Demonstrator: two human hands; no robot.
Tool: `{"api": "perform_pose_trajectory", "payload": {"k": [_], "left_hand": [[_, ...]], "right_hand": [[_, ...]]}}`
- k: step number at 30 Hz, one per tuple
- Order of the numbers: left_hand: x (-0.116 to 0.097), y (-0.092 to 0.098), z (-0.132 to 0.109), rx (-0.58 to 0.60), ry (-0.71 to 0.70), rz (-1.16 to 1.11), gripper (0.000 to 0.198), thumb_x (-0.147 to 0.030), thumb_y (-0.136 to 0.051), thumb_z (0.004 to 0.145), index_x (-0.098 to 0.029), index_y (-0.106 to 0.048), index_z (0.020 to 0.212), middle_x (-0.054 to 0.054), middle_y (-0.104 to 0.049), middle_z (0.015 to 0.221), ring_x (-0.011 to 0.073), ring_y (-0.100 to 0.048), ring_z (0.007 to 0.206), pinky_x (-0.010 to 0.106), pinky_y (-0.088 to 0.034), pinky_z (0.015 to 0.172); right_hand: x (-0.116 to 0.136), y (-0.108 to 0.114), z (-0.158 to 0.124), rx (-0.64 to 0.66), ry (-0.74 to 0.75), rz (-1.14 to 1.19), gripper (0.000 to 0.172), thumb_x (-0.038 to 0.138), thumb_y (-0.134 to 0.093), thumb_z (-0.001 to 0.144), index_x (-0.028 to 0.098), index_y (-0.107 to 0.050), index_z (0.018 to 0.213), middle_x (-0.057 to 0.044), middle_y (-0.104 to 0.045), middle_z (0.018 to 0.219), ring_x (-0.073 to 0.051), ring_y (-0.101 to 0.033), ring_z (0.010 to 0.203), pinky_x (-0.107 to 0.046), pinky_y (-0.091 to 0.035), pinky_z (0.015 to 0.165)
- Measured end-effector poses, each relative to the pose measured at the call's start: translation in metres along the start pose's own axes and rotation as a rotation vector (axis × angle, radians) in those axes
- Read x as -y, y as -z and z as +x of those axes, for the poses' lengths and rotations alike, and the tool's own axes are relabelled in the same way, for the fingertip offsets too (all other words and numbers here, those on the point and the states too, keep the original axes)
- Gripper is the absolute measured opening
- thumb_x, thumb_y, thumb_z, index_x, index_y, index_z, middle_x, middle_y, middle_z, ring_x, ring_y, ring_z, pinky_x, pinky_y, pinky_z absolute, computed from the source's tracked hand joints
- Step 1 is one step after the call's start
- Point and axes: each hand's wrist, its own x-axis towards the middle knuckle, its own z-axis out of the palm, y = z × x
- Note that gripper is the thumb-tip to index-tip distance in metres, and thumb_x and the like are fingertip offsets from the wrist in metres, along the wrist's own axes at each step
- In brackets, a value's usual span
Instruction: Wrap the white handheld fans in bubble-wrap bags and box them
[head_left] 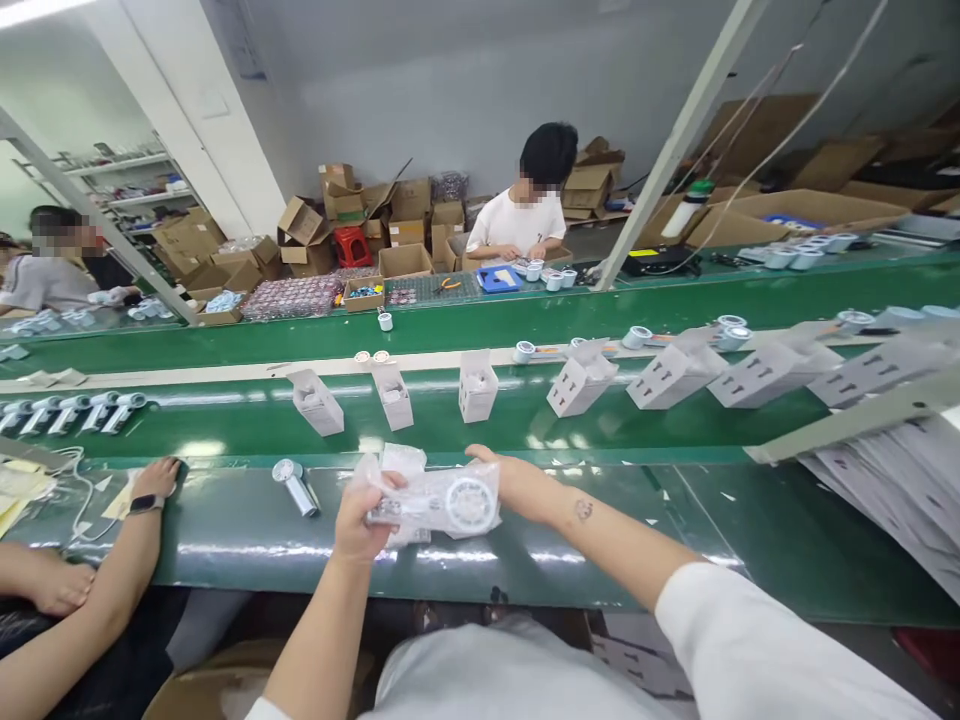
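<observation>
My left hand [360, 518] is closed around the handle of a white handheld fan [471, 506] wrapped in a clear plastic bag [426, 505]. The fan lies sideways above the bench, its round head toward the right. Just beyond that head is my right hand [519, 486], partly covered by the bag. One of its fingers stretches out to the left, the others are hidden, and no grip shows. A white plastic-wrapped piece [405, 460] sits behind the bagged fan. Left of my hands, an unwrapped handheld fan [296, 487] rests on the green bench [247, 535].
Several open white boxes [478, 388] stand along the green conveyor [420, 400] ahead. Several fans [75, 413] lie in a row at far left. A co-worker's hand [156, 480] rests on the bench at left. Another person [521, 220] sits across the line. Flat cartons [892, 490] are stacked right.
</observation>
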Motion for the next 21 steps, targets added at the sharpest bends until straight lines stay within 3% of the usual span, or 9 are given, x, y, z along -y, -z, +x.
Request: {"api": "perform_pose_trajectory", "payload": {"k": [4,7,9,11,13,15,17,19,21], "left_hand": [[0.023,-0.002,0.003,-0.170,-0.007,0.014,0.023,-0.033,-0.067,0.061,-0.012,-0.064,0.070,0.005,-0.068,0.075,0.0065,-0.052,0.037,0.016,-0.037,0.030],[0.026,0.010,-0.013,-0.331,-0.009,-0.029,0.021,-0.029,-0.068,0.060,-0.011,-0.064,0.069,0.005,-0.068,0.074,0.0055,-0.051,0.039,0.014,-0.037,0.031],[0.022,0.015,-0.026,-0.406,0.007,-0.098,0.020,-0.027,-0.068,0.058,-0.011,-0.064,0.069,0.005,-0.068,0.073,0.0065,-0.053,0.043,0.013,-0.036,0.031],[0.019,0.016,-0.036,-0.441,0.019,-0.179,0.019,-0.026,-0.068,0.057,-0.012,-0.064,0.070,0.005,-0.067,0.073,0.0085,-0.055,0.047,0.013,-0.035,0.030],[0.019,0.013,-0.042,-0.448,0.023,-0.230,0.019,-0.026,-0.067,0.057,-0.013,-0.063,0.070,0.004,-0.067,0.073,0.0097,-0.057,0.049,0.014,-0.036,0.030],[0.021,0.010,-0.047,-0.457,0.015,-0.246,0.018,-0.025,-0.067,0.058,-0.013,-0.063,0.070,0.004,-0.066,0.074,0.0094,-0.057,0.049,0.013,-0.036,0.030],[0.023,0.008,-0.050,-0.474,-0.001,-0.248,0.017,-0.025,-0.067,0.057,-0.013,-0.063,0.069,0.004,-0.067,0.073,0.0081,-0.055,0.047,0.013,-0.035,0.030],[0.024,0.005,-0.053,-0.483,-0.017,-0.240,0.017,-0.027,-0.067,0.057,-0.014,-0.063,0.068,0.003,-0.066,0.072,0.0065,-0.052,0.044,0.013,-0.034,0.030],[0.022,0.001,-0.052,-0.466,-0.022,-0.197,0.017,-0.029,-0.065,0.057,-0.015,-0.063,0.066,0.002,-0.066,0.071,0.0056,-0.050,0.042,0.013,-0.032,0.030]], "right_hand": [[-0.009,-0.012,0.004,-0.161,0.025,0.192,0.028,0.010,-0.048,0.083,0.022,-0.056,0.106,-0.009,-0.053,0.117,-0.018,-0.060,0.092,-0.035,-0.053,0.082],[-0.012,-0.034,-0.004,-0.373,0.079,0.328,0.027,0.017,-0.043,0.090,0.023,-0.054,0.113,-0.010,-0.055,0.109,-0.020,-0.057,0.102,-0.040,-0.051,0.090],[-0.011,-0.049,-0.013,-0.430,0.135,0.400,0.029,0.019,-0.038,0.093,0.025,-0.054,0.117,-0.010,-0.054,0.114,-0.020,-0.055,0.109,-0.041,-0.050,0.094],[-0.010,-0.060,-0.021,-0.381,0.184,0.453,0.033,0.020,-0.032,0.095,0.026,-0.057,0.117,-0.010,-0.051,0.125,-0.020,-0.051,0.118,-0.042,-0.047,0.099],[-0.009,-0.064,-0.027,-0.262,0.193,0.481,0.035,0.022,-0.031,0.096,0.025,-0.060,0.114,-0.010,-0.045,0.136,-0.022,-0.043,0.129,-0.044,-0.040,0.106],[-0.006,-0.065,-0.030,-0.119,0.165,0.492,0.034,0.033,-0.042,0.094,0.024,-0.055,0.125,-0.011,-0.034,0.147,-0.028,-0.031,0.137,-0.048,-0.033,0.110],[-0.004,-0.066,-0.030,-0.013,0.130,0.502,0.065,0.044,-0.060,0.084,0.022,-0.037,0.140,-0.015,-0.023,0.152,-0.033,-0.023,0.140,-0.052,-0.029,0.111],[0.000,-0.071,-0.026,0.004,0.094,0.524,0.086,0.046,-0.069,0.075,0.020,-0.026,0.145,-0.018,-0.025,0.151,-0.034,-0.026,0.138,-0.053,-0.029,0.111],[0.002,-0.076,-0.021,-0.059,0.073,0.556,0.082,0.041,-0.070,0.075,0.021,-0.027,0.142,-0.017,-0.034,0.145,-0.032,-0.035,0.134,-0.052,-0.031,0.110]]}}
